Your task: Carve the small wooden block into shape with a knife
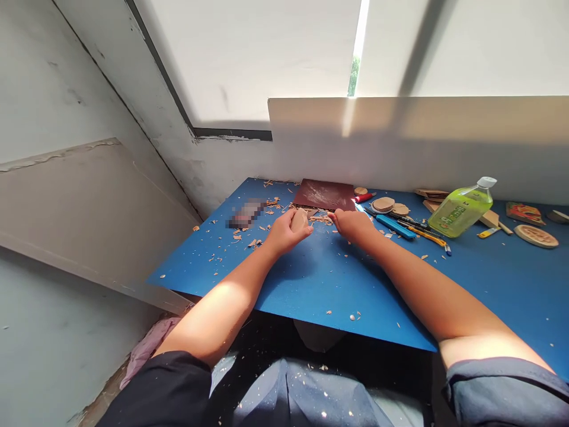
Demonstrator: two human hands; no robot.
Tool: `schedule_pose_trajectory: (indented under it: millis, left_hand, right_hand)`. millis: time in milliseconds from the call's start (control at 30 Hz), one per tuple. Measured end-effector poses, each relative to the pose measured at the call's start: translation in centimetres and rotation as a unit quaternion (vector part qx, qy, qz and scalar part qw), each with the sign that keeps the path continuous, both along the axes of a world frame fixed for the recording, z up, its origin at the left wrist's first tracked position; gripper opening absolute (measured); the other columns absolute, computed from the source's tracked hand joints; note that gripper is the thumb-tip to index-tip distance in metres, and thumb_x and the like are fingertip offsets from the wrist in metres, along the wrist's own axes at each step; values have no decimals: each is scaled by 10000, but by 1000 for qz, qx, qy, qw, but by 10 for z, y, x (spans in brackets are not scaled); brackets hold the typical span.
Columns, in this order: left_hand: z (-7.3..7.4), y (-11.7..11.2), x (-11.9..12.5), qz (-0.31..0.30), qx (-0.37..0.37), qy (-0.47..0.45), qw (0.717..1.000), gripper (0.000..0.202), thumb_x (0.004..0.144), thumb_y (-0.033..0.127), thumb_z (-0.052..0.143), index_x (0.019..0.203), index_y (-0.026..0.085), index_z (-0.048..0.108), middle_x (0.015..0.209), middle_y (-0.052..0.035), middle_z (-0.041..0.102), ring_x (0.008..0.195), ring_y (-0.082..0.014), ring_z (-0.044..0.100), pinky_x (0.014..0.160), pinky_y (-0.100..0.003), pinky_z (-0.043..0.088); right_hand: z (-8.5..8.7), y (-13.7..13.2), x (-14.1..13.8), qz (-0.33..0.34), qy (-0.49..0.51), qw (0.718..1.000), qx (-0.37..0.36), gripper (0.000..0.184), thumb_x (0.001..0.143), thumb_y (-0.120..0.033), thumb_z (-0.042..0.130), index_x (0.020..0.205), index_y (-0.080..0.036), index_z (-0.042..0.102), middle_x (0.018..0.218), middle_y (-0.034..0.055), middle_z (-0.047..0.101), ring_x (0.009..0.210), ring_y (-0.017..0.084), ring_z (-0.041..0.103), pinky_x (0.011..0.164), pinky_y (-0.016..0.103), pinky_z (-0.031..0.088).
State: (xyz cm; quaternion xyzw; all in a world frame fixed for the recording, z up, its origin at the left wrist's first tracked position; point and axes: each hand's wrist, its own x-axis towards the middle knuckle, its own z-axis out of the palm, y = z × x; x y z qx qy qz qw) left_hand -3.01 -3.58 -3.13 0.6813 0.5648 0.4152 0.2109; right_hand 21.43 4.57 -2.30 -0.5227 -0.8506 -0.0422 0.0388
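My left hand (280, 233) is closed around a small pale piece of wood (299, 220), held just above the blue table (311, 284). To its right, my right hand (355, 225) is curled with thumb and fingers together. Whatever lies in that grip, if anything, is hidden or too small to name. Between and behind the hands lie curled wood shavings (319, 219). A dark red-brown sheet (329, 193), dusted with pale powder, rests flat beyond them.
Right of my right hand lie a blue utility knife (395, 226), pens, a red-handled tool (365, 197) and round wooden discs (383, 204). A bottle of green liquid (462, 210) leans farther right, near a carved wooden oval (536, 236). A blurred object (246, 213) lies left.
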Motion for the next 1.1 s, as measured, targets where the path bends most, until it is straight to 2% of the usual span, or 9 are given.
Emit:
schedule_pose_trajectory:
  millis: [100,267,333,500,667,767,833,900,1100]
  left_hand:
    - [1,-1,0,-3,4,-5,1000,583,812,660,794,1146,196,679,1001,-43,727,874,-223,640,773,-333,494]
    - [4,-5,4,-50,-9,-38,998,572,811,642,793,1147,197,665,990,-43,710,853,-214,631,751,-320,491]
    - [3,-6,5,-72,-11,-62,995,547,810,622,803,1131,201,664,946,-31,688,815,-200,612,721,-308,478]
    - [1,-6,8,-104,-44,-122,986,524,799,592,827,1106,200,666,887,-16,651,761,-179,579,662,-292,447]
    - [4,-4,8,-78,-59,-168,981,542,756,598,836,1074,197,656,837,6,596,696,-139,510,616,-269,396]
    - [8,-6,6,-67,-56,-212,973,594,748,627,805,1130,206,631,834,20,570,664,-120,480,609,-268,397]
    - [9,-6,6,-78,-65,-225,969,624,739,636,806,1151,208,613,826,28,551,645,-111,460,600,-269,396]
    - [8,-5,7,-106,-79,-233,963,647,741,646,810,1169,209,598,814,36,523,626,-104,438,582,-267,382]
    - [-1,-3,8,-165,-97,-246,950,668,755,670,826,1163,205,576,786,52,501,576,-86,419,538,-247,352]
  right_hand:
    - [0,1,3,21,32,999,-18,723,1171,-590,74,1245,-182,667,1105,180,819,968,304,774,774,345,422]
    - [3,-22,-12,150,96,984,-21,659,1189,-589,130,1189,-220,676,1166,121,815,1015,264,743,780,322,385]
    - [5,-32,-18,168,99,981,-25,627,1194,-569,159,1191,-219,680,1197,122,813,1016,263,741,774,326,381]
    - [9,-37,-20,119,50,992,7,615,1185,-566,195,1237,-191,680,1152,174,817,971,299,760,761,336,388]
    - [6,-14,-9,48,9,998,40,693,1167,-599,154,1270,-151,672,1108,238,811,991,345,783,774,350,417]
    - [3,4,6,-16,6,1000,14,711,1164,-594,116,1255,-161,672,1085,220,815,931,329,781,748,351,413]
    - [2,7,10,-15,29,999,1,720,1161,-611,100,1216,-183,676,1080,190,816,924,308,771,734,340,392]
    - [2,3,8,17,67,998,6,710,1167,-614,96,1185,-201,673,1070,160,816,932,288,758,720,331,363]
    - [0,-29,-17,181,153,971,14,677,1182,-609,124,1098,-218,669,1034,104,805,879,246,708,698,323,306]
